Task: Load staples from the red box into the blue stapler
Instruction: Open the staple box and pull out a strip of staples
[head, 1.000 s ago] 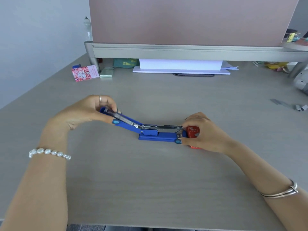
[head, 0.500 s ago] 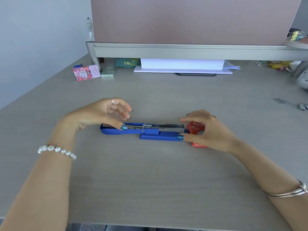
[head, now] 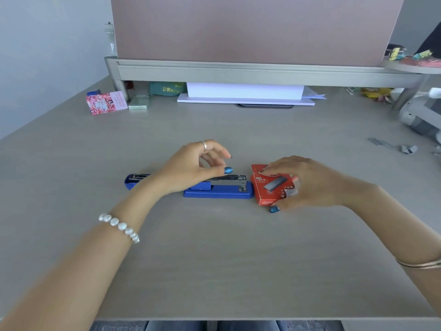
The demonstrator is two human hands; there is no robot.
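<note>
**Stapler laid open flat, right hand now going for the box**

From the head camera, the one view here: a second ago you were holding the top arm of the blue stapler (head: 218, 188) half raised with your left hand (head: 191, 169) while your right hand (head: 307, 185) steadied the front end. Now the arm is lying folded all the way back on the counter (head: 214, 259), its tip showing to the left of your left wrist, and the silver staple channel is facing up in the open. Your left hand is hovering just above that channel, fingers loosely curled and gripping nothing. Your right hand is off the stapler and is settling over the red box (head: 269, 185), fingers spread across its top and thumb at its near corner; I cannot tell whether you are gripping it yet or only resting on it.

To my eye the opening step is finished and you are starting to fetch the staples.

The red box is sitting flat on the counter, touching the front end of the stapler's base. It is looking closed, with a picture of a staple strip and "24/6" on its lid. No staples are showing in the channel, though glare is making that hard to judge.
</note>
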